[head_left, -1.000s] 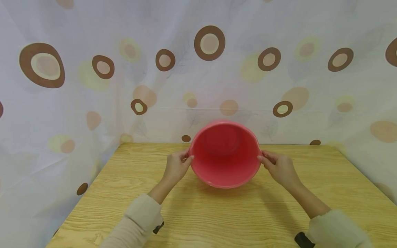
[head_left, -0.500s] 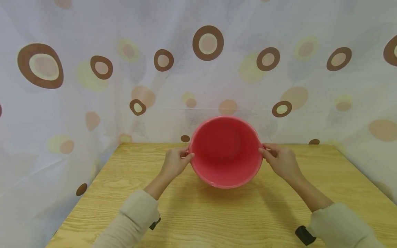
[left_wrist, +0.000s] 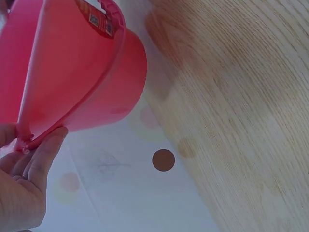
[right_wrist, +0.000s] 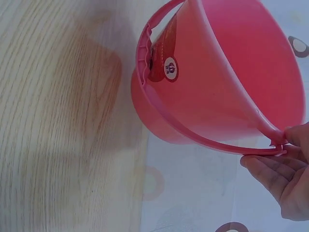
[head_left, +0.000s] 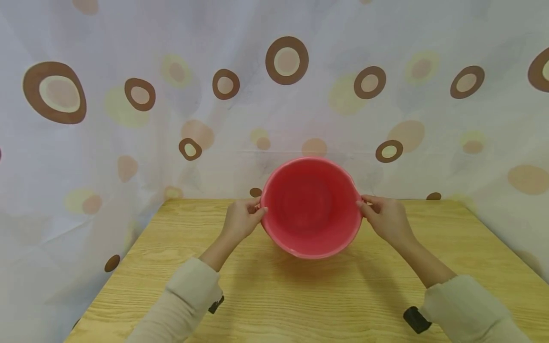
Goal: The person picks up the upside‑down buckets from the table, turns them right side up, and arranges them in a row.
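Note:
A pink-red plastic bucket (head_left: 310, 209) is held up over the table, its mouth tilted toward me and its inside showing nothing but bare wall and base. My left hand (head_left: 241, 220) pinches the rim at the left side, where the handle joins. On the opposite side my right hand (head_left: 388, 220) pinches the rim in the same way. Both wrist views show the bucket's handle (right_wrist: 166, 113) hanging down along the outer wall. A printed red label (left_wrist: 94, 18) is stuck on that wall, partly behind the handle.
The wood-grain table (head_left: 309, 300) spreads below the bucket, whose shadow falls on it. A pale curtain (head_left: 240, 119) with brown and yellow circles rises behind the table and along both sides. Black straps (head_left: 417, 319) show at the wrists.
The bucket's upper rim has risen a little and its mouth has turned more toward me, so more of its base shows. Both hands have moved slightly up, still pinching the rim.

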A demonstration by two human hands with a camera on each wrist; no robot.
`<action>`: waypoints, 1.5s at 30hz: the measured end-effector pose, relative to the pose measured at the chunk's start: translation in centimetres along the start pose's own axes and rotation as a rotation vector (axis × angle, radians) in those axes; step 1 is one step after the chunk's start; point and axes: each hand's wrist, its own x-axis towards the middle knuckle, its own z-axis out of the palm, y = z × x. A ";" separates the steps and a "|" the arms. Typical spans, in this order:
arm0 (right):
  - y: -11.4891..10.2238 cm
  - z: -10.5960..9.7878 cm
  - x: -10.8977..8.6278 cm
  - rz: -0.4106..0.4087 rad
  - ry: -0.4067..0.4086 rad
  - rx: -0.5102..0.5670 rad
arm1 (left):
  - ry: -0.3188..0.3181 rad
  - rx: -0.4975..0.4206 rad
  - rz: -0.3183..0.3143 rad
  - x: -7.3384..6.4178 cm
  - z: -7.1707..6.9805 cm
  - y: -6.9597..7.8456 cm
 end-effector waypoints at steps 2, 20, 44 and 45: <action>0.0 -0.1 0.0 0.000 -0.005 -0.003 | -0.008 0.005 -0.009 0.0 0.0 0.1; -0.5 -1.1 0.7 0.006 0.018 -0.069 | -0.032 0.016 -0.080 0.4 0.1 0.6; -1.0 -1.2 0.7 0.072 0.018 -0.039 | -0.005 0.014 -0.105 0.8 -0.2 0.7; -1.0 -1.2 0.6 0.070 0.019 -0.037 | -0.003 0.010 -0.103 0.8 -0.3 0.6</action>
